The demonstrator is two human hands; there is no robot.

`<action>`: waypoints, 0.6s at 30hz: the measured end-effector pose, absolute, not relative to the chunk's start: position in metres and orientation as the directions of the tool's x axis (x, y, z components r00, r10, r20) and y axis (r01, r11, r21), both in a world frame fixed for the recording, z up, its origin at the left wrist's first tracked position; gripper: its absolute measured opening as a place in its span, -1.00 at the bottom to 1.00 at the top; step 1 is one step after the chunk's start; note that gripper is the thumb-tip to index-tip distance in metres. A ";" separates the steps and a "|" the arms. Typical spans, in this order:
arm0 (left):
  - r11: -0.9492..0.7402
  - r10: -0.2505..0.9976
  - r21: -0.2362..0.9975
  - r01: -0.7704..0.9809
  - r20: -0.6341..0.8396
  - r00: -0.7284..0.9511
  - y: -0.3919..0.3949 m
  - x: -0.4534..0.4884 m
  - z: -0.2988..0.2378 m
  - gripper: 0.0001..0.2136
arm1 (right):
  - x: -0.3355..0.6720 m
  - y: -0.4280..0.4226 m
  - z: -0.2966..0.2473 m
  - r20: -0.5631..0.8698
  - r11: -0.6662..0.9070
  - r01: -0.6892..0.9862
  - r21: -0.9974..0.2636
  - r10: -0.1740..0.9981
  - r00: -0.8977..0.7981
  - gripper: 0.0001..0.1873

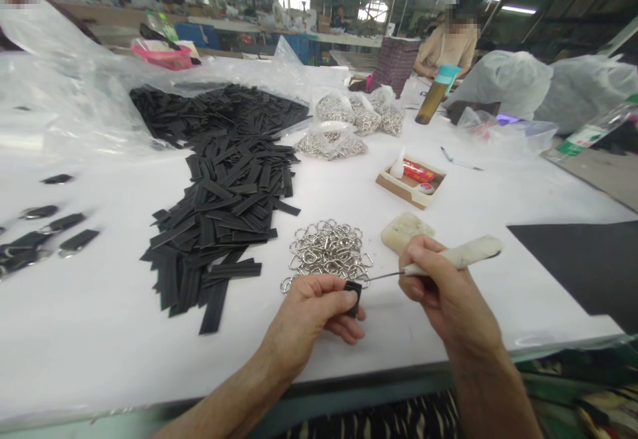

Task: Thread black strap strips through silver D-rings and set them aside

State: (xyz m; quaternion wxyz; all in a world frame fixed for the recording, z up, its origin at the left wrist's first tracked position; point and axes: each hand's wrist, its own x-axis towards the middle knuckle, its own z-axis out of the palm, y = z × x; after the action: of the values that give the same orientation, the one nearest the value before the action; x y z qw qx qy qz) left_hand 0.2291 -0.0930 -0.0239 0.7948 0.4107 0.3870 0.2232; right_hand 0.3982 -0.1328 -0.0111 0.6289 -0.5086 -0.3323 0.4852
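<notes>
Between the thumb and fingers of my left hand (319, 309) is a folded black strip (353, 296), pinched near the table's front edge. My right hand (443, 286) grips an awl (456, 256) by its pale, wrapped handle. The awl's thin metal shaft points left, its tip at or close to the folded strip; whether it touches I cannot tell. Just beyond my left hand lies a heap of silver D-rings (326, 250). A yellowish waxy lump (406, 230) sits behind my right hand. To the left spreads a big pile of flat black strips (219, 206).
Finished-looking strips with rings (77, 241) lie far left. A small box (413, 183) holds a red tube. Bags of rings (333, 140), an amber-filled bottle (436, 97) and a pen (458, 160) stand or lie farther back. A black sheet (583, 266) covers the right side. Another person (446, 47) sits beyond.
</notes>
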 end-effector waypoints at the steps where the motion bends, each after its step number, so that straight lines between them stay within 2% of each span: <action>1: 0.567 0.671 0.823 -0.034 -0.438 0.598 -0.093 0.229 -0.024 -0.84 | 0.401 -0.134 -0.010 -0.062 0.027 -0.266 -0.964 0.945 0.323 -0.72; 7: 0.568 0.700 0.820 -0.063 -0.442 0.561 -0.093 0.226 -0.028 -0.84 | 0.403 -0.143 -0.010 -0.051 0.047 -0.236 -0.971 0.918 0.393 -0.76; 9: 0.571 0.711 0.817 -0.084 -0.440 0.548 -0.094 0.225 -0.029 -0.85 | 0.401 -0.149 -0.012 -0.046 0.036 -0.180 -0.983 0.900 0.433 -0.76; 14: 0.562 0.737 0.818 -0.122 -0.428 0.522 -0.095 0.223 -0.032 -0.87 | 0.396 -0.163 -0.017 0.063 0.006 0.111 -0.994 0.854 0.516 -0.78; 18: 0.570 0.746 0.808 -0.149 -0.433 0.506 -0.095 0.221 -0.033 -0.87 | 0.385 -0.167 -0.015 0.214 0.011 0.362 -0.932 0.823 0.526 -0.80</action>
State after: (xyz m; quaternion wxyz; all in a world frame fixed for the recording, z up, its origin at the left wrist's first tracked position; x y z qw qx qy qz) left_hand 0.2209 -0.0953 -0.0328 0.7867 0.3661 0.4075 0.2845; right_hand 0.3853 -0.1671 -0.0145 0.5579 -0.6721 -0.4408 0.2066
